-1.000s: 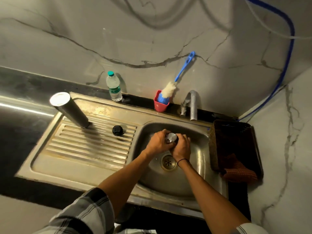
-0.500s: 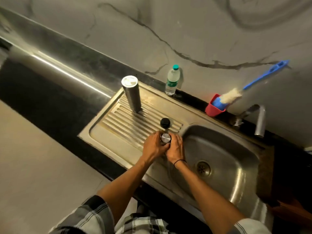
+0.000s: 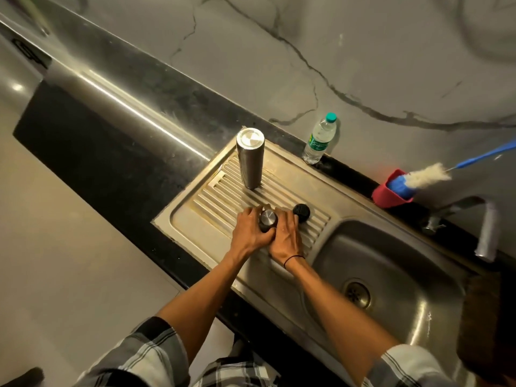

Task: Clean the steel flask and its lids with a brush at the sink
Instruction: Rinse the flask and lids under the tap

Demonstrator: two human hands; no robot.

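Observation:
The steel flask (image 3: 250,159) stands upside down on the ribbed drainboard (image 3: 212,202). Both hands hold a steel-topped lid (image 3: 268,219) low over the drainboard's ribs. My left hand (image 3: 249,231) grips its left side. My right hand (image 3: 286,236) curls round its right side. A black inner lid (image 3: 301,211) sits on the ribs just right of my right hand. The bottle brush (image 3: 427,178), white bristles and blue handle, leans in a red holder (image 3: 386,195) at the back.
A plastic water bottle (image 3: 319,139) stands on the black ledge behind the drainboard. The tap (image 3: 487,233) hangs over the sink basin (image 3: 391,275) with its drain (image 3: 356,293). A dark basket edge (image 3: 485,325) lies at the right. Black counter stretches left.
Both hands carried the steel-topped lid from over the sink basin leftward to the drainboard, beside the black lid. The camera swung left with them.

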